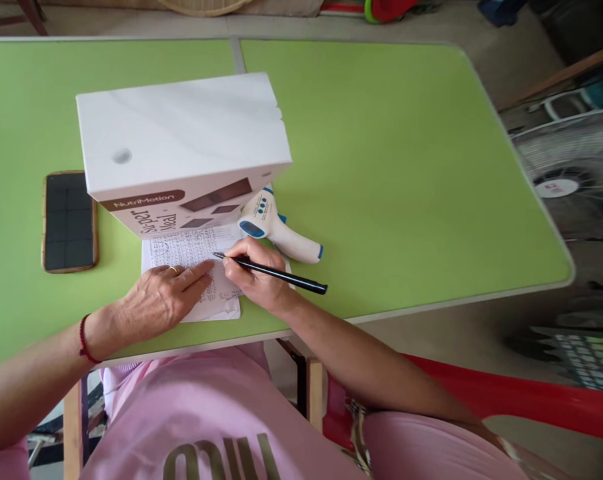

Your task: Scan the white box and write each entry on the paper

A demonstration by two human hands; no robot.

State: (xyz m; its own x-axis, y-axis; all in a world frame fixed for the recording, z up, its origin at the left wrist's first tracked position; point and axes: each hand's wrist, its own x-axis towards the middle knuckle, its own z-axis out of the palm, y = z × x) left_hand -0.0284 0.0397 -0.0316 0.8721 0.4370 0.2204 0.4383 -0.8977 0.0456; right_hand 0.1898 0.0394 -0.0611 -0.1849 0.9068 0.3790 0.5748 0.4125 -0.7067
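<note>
My right hand [256, 275] is closed around a black pen [291, 277], its tip close to a sheet of paper [181, 250] covered in handwriting. Whether the tip touches the sheet I cannot tell. Flat on the same paper rests my left hand [166, 297], fingers stretched toward the pen tip, holding nothing. Just beyond both hands stands a white NutriMotion box [181, 140], overhanging the far part of the paper in view. A white and blue handheld thermometer [281, 230] lies beside the box, close to my right hand.
A phone [70, 221] with a dark screen lies left of the box on the green table [406, 167]. Off the table's right side stands a fan [561, 187]. A red chair [511, 397] is at the lower right, below the table edge.
</note>
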